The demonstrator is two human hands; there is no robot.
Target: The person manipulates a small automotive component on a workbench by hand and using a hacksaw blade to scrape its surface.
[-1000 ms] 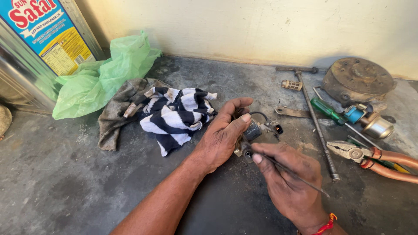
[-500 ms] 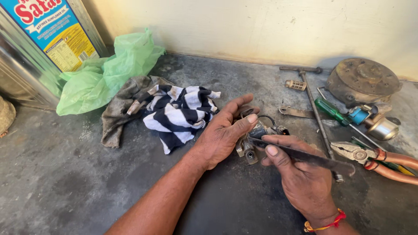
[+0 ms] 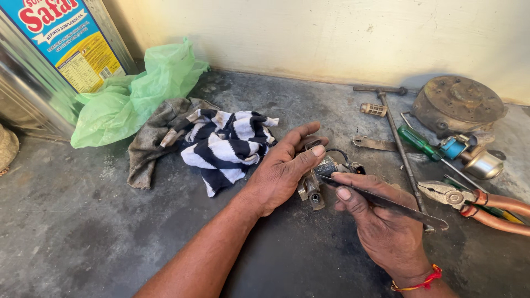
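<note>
My left hand (image 3: 282,171) rests over a small grey metal part (image 3: 313,186) with a black wire, pinning it to the dark concrete surface (image 3: 83,232). My right hand (image 3: 381,223) grips a thin flat metal blade (image 3: 381,200), like a hacksaw blade, with thumb and forefinger. The blade's tip lies against the metal part just below my left fingers. A red and yellow thread is tied around my right wrist.
A striped black and white rag (image 3: 229,143) and a grey cloth (image 3: 160,132) lie left of my hands, beside a green plastic bag (image 3: 141,91) and a large tin can (image 3: 52,55). To the right are orange-handled pliers (image 3: 475,201), a green screwdriver (image 3: 422,144), a T-handled rod (image 3: 400,143) and a round rusty metal part (image 3: 458,105).
My right hand has turned the blade flatter and brought its tip onto the metal part. My left hand still presses on the part.
</note>
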